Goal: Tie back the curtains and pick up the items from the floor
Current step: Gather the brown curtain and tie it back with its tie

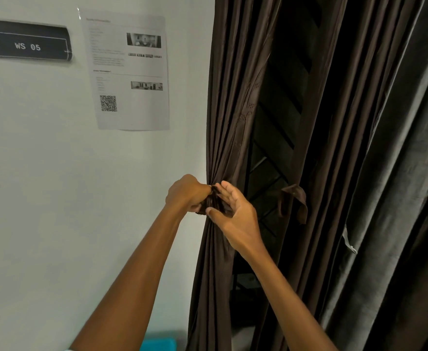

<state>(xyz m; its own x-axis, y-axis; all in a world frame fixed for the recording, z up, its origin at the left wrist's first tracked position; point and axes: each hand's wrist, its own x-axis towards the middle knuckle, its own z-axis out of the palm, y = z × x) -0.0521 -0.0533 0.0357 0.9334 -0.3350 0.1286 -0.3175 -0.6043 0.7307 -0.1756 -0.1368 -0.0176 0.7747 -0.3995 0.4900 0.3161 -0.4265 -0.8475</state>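
A dark brown curtain (pixel 233 102) hangs beside the white wall, gathered into a narrow waist at mid-height. My left hand (pixel 186 195) grips a brown tie-back strap (pixel 214 202) at that waist, fingers curled round the fabric. My right hand (pixel 235 214) pinches the same strap between thumb and fingers from the right. A second brown curtain panel (pixel 316 138) to the right carries a tied strap (pixel 293 201) with a loose end hanging. The floor and any items on it are out of view.
A dark window frame with slanted bars (pixel 281 102) shows between the two brown panels. A grey curtain (pixel 397 173) hangs at far right. On the wall are a "WS 05" sign (pixel 26 44) and a printed sheet (pixel 128 69). A teal object (pixel 158 344) sits at the bottom edge.
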